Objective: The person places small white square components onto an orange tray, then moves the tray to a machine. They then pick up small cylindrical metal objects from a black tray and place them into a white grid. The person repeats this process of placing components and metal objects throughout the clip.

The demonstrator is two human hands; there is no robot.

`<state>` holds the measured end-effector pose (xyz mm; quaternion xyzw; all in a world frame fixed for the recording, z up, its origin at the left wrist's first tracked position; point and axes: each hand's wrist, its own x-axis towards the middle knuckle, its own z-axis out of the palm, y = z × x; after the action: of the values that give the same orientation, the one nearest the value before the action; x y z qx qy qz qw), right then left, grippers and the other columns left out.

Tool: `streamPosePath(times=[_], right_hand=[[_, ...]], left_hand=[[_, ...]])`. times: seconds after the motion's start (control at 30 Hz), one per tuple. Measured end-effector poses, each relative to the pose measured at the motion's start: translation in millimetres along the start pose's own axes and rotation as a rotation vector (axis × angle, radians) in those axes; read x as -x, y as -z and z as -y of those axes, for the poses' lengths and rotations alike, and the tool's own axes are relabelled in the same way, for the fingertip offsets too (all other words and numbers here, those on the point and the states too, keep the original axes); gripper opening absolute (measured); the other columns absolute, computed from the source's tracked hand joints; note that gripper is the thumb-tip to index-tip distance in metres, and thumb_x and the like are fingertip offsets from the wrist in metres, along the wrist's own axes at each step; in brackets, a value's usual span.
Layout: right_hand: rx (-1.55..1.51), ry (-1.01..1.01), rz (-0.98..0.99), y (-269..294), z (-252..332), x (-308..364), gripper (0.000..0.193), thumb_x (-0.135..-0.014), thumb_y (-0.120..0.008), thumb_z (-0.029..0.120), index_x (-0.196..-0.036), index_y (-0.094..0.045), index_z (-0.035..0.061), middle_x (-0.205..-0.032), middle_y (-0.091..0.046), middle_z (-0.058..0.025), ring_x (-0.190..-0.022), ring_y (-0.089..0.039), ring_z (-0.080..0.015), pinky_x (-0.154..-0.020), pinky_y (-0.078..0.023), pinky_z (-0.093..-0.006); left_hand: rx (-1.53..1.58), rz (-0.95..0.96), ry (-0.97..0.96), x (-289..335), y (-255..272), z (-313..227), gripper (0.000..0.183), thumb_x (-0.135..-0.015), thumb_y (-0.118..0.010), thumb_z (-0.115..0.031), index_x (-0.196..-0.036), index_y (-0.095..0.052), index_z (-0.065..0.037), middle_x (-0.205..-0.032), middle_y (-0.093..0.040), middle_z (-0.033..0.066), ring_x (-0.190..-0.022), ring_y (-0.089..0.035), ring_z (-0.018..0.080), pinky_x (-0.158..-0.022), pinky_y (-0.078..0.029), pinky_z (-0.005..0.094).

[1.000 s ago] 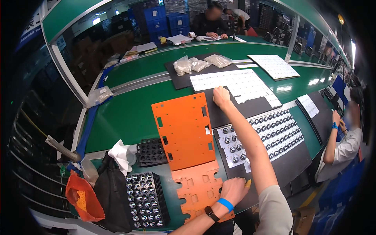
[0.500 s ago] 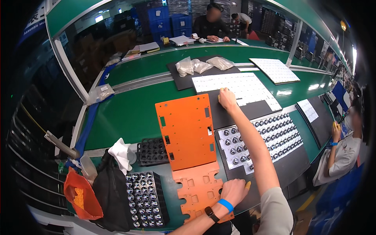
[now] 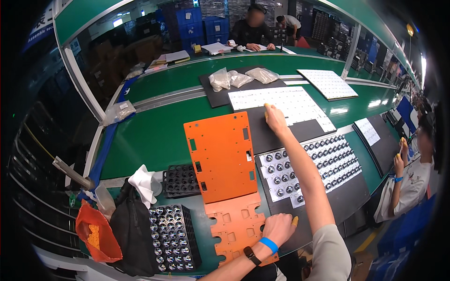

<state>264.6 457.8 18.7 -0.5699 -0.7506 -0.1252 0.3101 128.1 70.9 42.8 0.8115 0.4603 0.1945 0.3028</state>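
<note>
My right hand (image 3: pixel 276 121) is stretched far forward, over the lower left edge of the white panels (image 3: pixel 281 96) on a black board. Its fingertips, one in a yellow finger cot, are pinched together; anything between them is too small to make out. My left hand (image 3: pixel 280 228), with a blue band and a dark watch at the wrist, is near the table's front. Its fingers are curled, beside the orange fixture base (image 3: pixel 232 213) and the near black board (image 3: pixel 314 222). Whatever it may hold is hidden. An orange plate (image 3: pixel 219 159) stands raised behind the base.
White panels with rows of shiny dark round lenses (image 3: pixel 333 159) lie under my right forearm. Stacked lens trays (image 3: pixel 171 239), an empty black tray (image 3: pixel 180 180) and an orange bag (image 3: pixel 96 234) are at left. Plastic bags (image 3: pixel 241 79) lie behind. A co-worker (image 3: pixel 408 182) sits right.
My right hand has shifted slightly right, its fingertips now over the white panel's edge. My left hand is nearly still. The co-worker at right has raised both hands together.
</note>
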Motion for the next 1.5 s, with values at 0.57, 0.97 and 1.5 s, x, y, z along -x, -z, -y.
streamPosePath(times=[0.57, 0.97, 1.5], right_hand=[[-0.697, -0.332, -0.066, 104, 27, 23, 0.039, -0.088, -0.068, 0.005, -0.127, -0.062, 0.0022, -0.118, -0.069, -0.0170, -0.107, -0.068, -0.0288, -0.094, -0.053, -0.0389], [-0.532, 0.401, 0.057, 288, 168, 176, 0.039, -0.086, -0.070, 0.002, -0.124, -0.063, 0.0038, -0.112, -0.069, -0.0163, -0.096, -0.070, -0.0323, -0.081, -0.058, -0.0365], [-0.537, 0.450, 0.029, 284, 248, 257, 0.055, -0.083, -0.071, 0.003, -0.135, -0.054, -0.0008, -0.115, -0.067, -0.0199, -0.106, -0.067, -0.0357, -0.090, -0.056, -0.0404]], left_hand=[[-0.015, -0.066, -0.002, 2, -4, 0, 0.039, -0.090, -0.063, -0.035, -0.071, -0.069, -0.001, -0.068, -0.065, 0.0242, -0.065, -0.065, 0.0426, -0.062, -0.052, 0.0521], [0.431, -0.403, 0.010, -10, 10, 18, 0.030, -0.093, -0.053, -0.027, -0.098, -0.067, -0.001, -0.081, -0.069, 0.0219, -0.075, -0.069, 0.0372, -0.068, -0.052, 0.0472], [2.091, -0.222, 0.108, 94, 69, 8, 0.060, -0.104, -0.034, -0.049, -0.137, -0.049, -0.001, -0.137, -0.055, 0.0150, -0.128, -0.053, 0.0281, -0.111, -0.041, 0.0433]])
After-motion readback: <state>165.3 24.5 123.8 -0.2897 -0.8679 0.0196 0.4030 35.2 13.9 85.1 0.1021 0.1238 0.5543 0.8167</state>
